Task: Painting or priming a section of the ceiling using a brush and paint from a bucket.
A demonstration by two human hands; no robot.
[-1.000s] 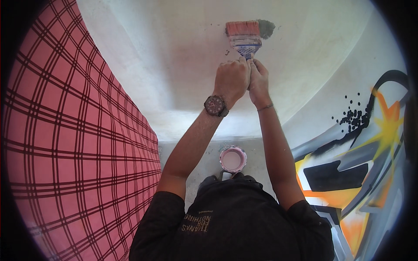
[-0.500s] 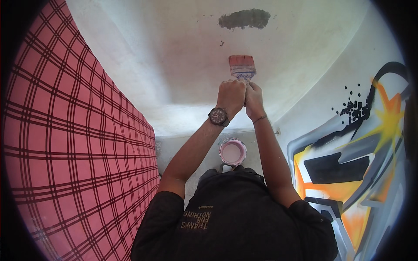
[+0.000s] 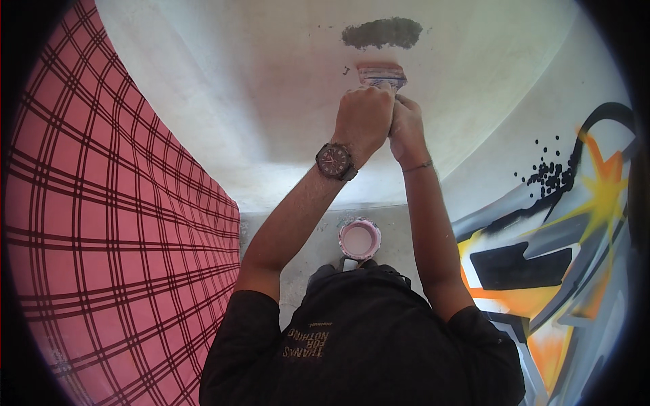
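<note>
Pink bristles (image 3: pixel 379 68) are topping a paint-spattered brush (image 3: pixel 384 80), which a closed, two-handed grip is holding from below. The left hand (image 3: pixel 365 111) is making a fist and the right hand (image 3: pixel 408 128) is bracing against it, presumably to share the load and keep the wide brush steady. The brush is pointing away from the body, just beyond the grip, its bristles meeting or nearly meeting a pale wall (image 3: pixel 298 74); how hard they are pressing, one cannot tell. Farther beyond the grip, a dark grey patch (image 3: pixel 382 32) is showing on that wall, apart from the bristles. On the near side, a watch (image 3: pixel 334 161) is sitting behind the left hand, a thin bracelet (image 3: pixel 418 165) behind the right. Below the grip, a pink-stained bucket (image 3: pixel 376 238) is standing on the grey floor (image 3: pixel 305 237), perhaps for easy reach. Well left of the grip, a pink checked cloth (image 3: pixel 122 223) is hanging; well right, a mural (image 3: pixel 525 267) is spreading.
</note>
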